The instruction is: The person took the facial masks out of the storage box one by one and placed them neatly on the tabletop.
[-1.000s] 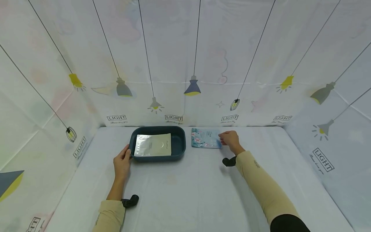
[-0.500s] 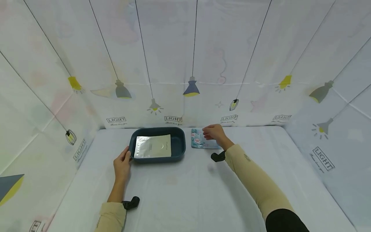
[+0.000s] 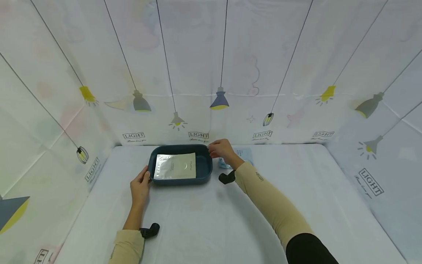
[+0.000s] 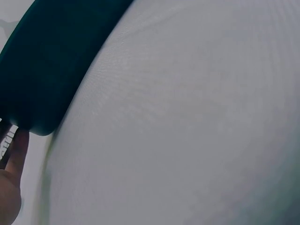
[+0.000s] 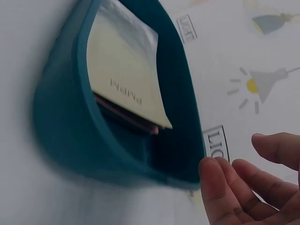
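Note:
A dark teal plastic basin (image 3: 204, 172) stands at the back of the table, with a cream and silver flat sachet (image 3: 176, 167) lying in it. Under that sachet the right wrist view shows the edges of other packets (image 5: 124, 115). My left hand (image 3: 140, 187) touches the basin's left end, thumb and fingers extended against its outer wall. At the right end is my right hand (image 3: 221, 149), its fingertips at the far right corner of the rim; the thumb stands apart from the fingers. A blue floral sachet (image 3: 244, 154) lies on the table, partly hidden behind my right hand and wrist.
The table has a white cover (image 3: 197, 223). Behind it and at both sides rise white sheets (image 3: 184, 66) printed with hanging lamps. A black wrist mount (image 3: 227, 178) sits on my right wrist, another (image 3: 151, 230) on my left.
My right hand has moved left from the blue floral sachet to the basin's right end, carrying nothing visible. The sachet stays on the table. My left hand stays at the basin's left end.

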Tool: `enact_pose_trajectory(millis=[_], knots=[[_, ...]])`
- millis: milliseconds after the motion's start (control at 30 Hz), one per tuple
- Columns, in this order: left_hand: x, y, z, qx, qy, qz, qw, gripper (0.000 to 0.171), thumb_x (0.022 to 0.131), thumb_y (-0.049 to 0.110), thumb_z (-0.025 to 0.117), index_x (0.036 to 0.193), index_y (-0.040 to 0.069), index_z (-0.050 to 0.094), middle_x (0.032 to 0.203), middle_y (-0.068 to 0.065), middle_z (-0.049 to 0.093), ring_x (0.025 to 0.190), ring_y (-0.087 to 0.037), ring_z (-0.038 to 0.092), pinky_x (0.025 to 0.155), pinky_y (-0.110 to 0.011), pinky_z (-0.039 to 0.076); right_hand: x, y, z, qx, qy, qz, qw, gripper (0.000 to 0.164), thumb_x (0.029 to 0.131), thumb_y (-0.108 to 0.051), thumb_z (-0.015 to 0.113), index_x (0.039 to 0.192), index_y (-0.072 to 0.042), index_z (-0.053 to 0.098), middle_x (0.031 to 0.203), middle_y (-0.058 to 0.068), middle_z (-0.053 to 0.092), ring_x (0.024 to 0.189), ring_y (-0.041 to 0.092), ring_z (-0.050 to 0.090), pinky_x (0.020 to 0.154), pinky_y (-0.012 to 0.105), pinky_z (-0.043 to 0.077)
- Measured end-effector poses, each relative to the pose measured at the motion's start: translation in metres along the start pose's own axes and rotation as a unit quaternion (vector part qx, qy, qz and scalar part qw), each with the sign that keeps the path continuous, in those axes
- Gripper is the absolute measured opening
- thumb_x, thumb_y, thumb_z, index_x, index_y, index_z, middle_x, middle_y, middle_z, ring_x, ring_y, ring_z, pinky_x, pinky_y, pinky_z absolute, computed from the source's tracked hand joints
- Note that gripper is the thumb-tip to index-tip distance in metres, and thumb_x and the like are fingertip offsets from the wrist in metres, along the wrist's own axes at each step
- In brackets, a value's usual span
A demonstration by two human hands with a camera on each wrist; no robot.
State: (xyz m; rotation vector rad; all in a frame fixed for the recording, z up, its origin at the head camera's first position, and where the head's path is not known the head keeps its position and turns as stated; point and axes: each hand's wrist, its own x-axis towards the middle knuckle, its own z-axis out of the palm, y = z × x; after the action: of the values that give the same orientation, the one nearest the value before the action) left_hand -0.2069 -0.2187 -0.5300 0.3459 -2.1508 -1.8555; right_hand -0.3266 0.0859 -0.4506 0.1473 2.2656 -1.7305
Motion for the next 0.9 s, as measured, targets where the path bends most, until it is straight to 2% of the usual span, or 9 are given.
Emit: enact_pose_trajectory(millis=[133,233,400,500,600,700,800,900], knots=[[-0.005,0.009,0.001,0.009,0.000,0.003,1.0000,0.040,0.103,0.015,0.048,0.139,-0.002,0.050,0.141,-0.021,0.052,0.117,-0.040,0.057,0.081,-0.009,0.053,-0.002,-0.001,0.019,0.007,-0.015,0.008,1.000,0.027,0.092,-0.012,0.065,0.113,0.005,0.066,0.102,0.019,0.069,0.078,0.022,0.068,0.077,0.033,0.061],[-0.004,0.008,0.000,0.011,0.001,0.005,0.9999,0.040,0.103,0.015,0.048,0.139,-0.002,0.050,0.141,-0.022,0.052,0.116,-0.038,0.059,0.080,-0.009,0.054,-0.002,0.001,0.032,-0.005,-0.034,0.011,0.999,0.028,0.092,-0.013,0.065,0.113,0.005,0.066,0.104,0.019,0.069,0.079,0.021,0.067,0.081,0.034,0.061],[0.006,-0.013,0.000,0.004,0.005,0.004,1.0000,0.041,0.103,0.019,0.048,0.140,0.001,0.050,0.143,-0.020,0.051,0.117,-0.035,0.059,0.079,-0.007,0.053,-0.002,0.004,0.052,-0.060,-0.065,0.014,0.996,0.031,0.092,-0.016,0.066,0.114,0.006,0.065,0.111,0.023,0.068,0.088,0.027,0.070,0.088,0.039,0.059],[0.011,-0.023,0.000,0.006,0.013,0.011,0.9998,0.043,0.103,0.026,0.049,0.140,0.005,0.051,0.143,-0.017,0.052,0.115,-0.030,0.062,0.078,-0.005,0.052,-0.003,0.006,0.062,-0.096,-0.073,0.021,0.992,0.028,0.090,-0.015,0.068,0.109,0.005,0.066,0.105,0.022,0.069,0.079,0.025,0.068,0.081,0.037,0.061],[0.012,-0.028,0.001,0.006,0.023,0.026,0.9994,0.044,0.103,0.028,0.049,0.139,0.004,0.053,0.141,-0.019,0.053,0.106,-0.016,0.065,0.076,-0.004,0.051,-0.003,0.009,0.072,-0.133,-0.070,0.034,0.988,0.022,0.088,-0.015,0.070,0.098,0.004,0.066,0.086,0.013,0.066,0.066,0.019,0.061,0.073,0.034,0.061],[0.011,-0.028,0.002,-0.015,0.025,0.042,0.9987,0.044,0.102,0.026,0.051,0.137,-0.001,0.053,0.139,-0.025,0.053,0.094,-0.004,0.066,0.073,-0.005,0.052,-0.001,0.011,0.079,-0.175,-0.054,0.047,0.982,0.020,0.086,-0.016,0.072,0.093,0.002,0.064,0.074,0.005,0.055,0.062,0.017,0.056,0.069,0.034,0.061],[0.010,-0.027,0.003,-0.022,0.021,0.040,0.9987,0.045,0.101,0.026,0.052,0.137,-0.001,0.053,0.138,-0.026,0.053,0.088,0.000,0.065,0.072,-0.005,0.052,-0.001,0.012,0.083,-0.208,-0.042,0.060,0.975,0.025,0.085,-0.016,0.073,0.100,0.002,0.064,0.073,0.004,0.052,0.063,0.018,0.057,0.068,0.034,0.061],[0.009,-0.025,0.002,-0.002,0.022,0.021,0.9995,0.044,0.102,0.027,0.050,0.139,0.003,0.053,0.140,-0.020,0.054,0.092,-0.001,0.065,0.073,-0.004,0.051,-0.003,0.011,0.086,-0.223,-0.039,0.058,0.972,0.031,0.086,-0.016,0.073,0.108,0.004,0.063,0.077,0.005,0.055,0.065,0.019,0.060,0.068,0.033,0.060]])
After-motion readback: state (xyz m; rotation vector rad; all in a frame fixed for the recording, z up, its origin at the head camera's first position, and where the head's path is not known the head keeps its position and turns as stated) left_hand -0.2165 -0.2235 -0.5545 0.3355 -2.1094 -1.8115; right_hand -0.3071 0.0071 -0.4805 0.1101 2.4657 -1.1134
